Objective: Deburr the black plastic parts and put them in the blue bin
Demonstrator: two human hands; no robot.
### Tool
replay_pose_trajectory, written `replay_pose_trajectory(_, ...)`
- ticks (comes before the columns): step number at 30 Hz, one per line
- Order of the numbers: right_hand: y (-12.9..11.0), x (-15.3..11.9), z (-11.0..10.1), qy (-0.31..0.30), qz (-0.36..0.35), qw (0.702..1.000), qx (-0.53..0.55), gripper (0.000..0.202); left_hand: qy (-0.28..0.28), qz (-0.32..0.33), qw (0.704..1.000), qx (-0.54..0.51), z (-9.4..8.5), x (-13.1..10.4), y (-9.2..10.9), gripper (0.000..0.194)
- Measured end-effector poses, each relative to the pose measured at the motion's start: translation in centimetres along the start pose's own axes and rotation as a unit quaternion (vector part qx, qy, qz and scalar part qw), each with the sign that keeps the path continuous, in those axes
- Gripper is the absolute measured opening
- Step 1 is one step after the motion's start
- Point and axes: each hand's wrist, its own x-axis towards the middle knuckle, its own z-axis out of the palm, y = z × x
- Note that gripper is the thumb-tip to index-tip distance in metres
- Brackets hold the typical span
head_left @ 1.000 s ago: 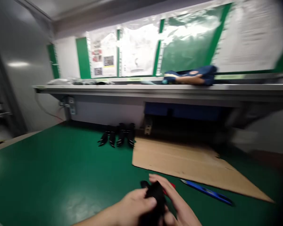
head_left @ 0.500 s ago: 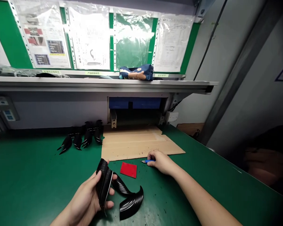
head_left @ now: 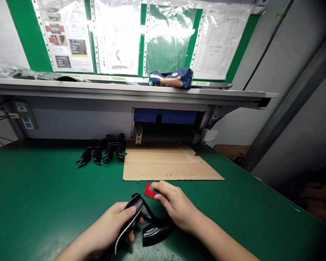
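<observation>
My left hand (head_left: 115, 224) is closed round a curved black part (head_left: 130, 214) with a pale strip along its edge. My right hand (head_left: 174, 203) is closed round a blue-handled knife (head_left: 157, 192), of which only a bit of blue shows between the fingers. Its fingertips are at a red square piece (head_left: 149, 191) on the green table; whether they grip it I cannot tell. Between my hands lie two ribbed black parts: the upper one (head_left: 147, 212) is partly behind the held part, and the lower one (head_left: 154, 233) is near my right wrist.
A cardboard sheet (head_left: 171, 166) lies on the green table (head_left: 57, 195) before an opening with blue flaps (head_left: 176, 116). Several black parts (head_left: 97, 152) rest at the back left. Above runs a shelf (head_left: 97, 88) holding a dark blue pouch (head_left: 172, 79).
My right hand has moved left from beside the cardboard to the red piece, with the knife. My left hand has turned and tilted the black part to the right. The view has shifted.
</observation>
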Motion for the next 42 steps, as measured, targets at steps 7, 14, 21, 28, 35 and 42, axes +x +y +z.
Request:
replay_pose_trajectory(7, -1.4, -0.5, 1.1, -0.005, -0.134, 0.985, -0.104, 0.053, -0.042, 0.015, 0.998, 0.05, 0.3, -0.3, 0.3, 0.036)
replay_pose_trajectory(14, -1.7, -0.5, 1.5, -0.003, -0.098, 0.969, -0.229, 0.076, -0.087, 0.016, 0.994, 0.069, 0.6, -0.8, 0.7, 0.038)
replay_pose_trajectory(21, -1.1, -0.4, 2.0, 0.0, -0.117, 0.962, -0.248, 0.076, -0.07, 0.037, 0.987, 0.14, 0.7, -1.0, 0.5, 0.038)
replay_pose_trajectory(28, -0.8, -0.4, 2.3, -0.006, -0.127, 0.958, -0.255, 0.072, -0.05, 0.036, 0.977, 0.204, 0.5, -1.0, 0.3, 0.038)
replay_pose_trajectory(35, -0.6, -0.5, 2.6, -0.032, -0.134, 0.958, -0.252, 0.072, -0.028, 0.032, 0.969, 0.243, 0.9, -1.1, 0.5, 0.031)
replay_pose_trajectory(42, -0.4, -0.6, 1.5, -0.134, -0.123, 0.983, -0.041, 0.066, -0.018, 0.103, 0.92, 0.376, 1.2, -1.3, 1.6, 0.03)
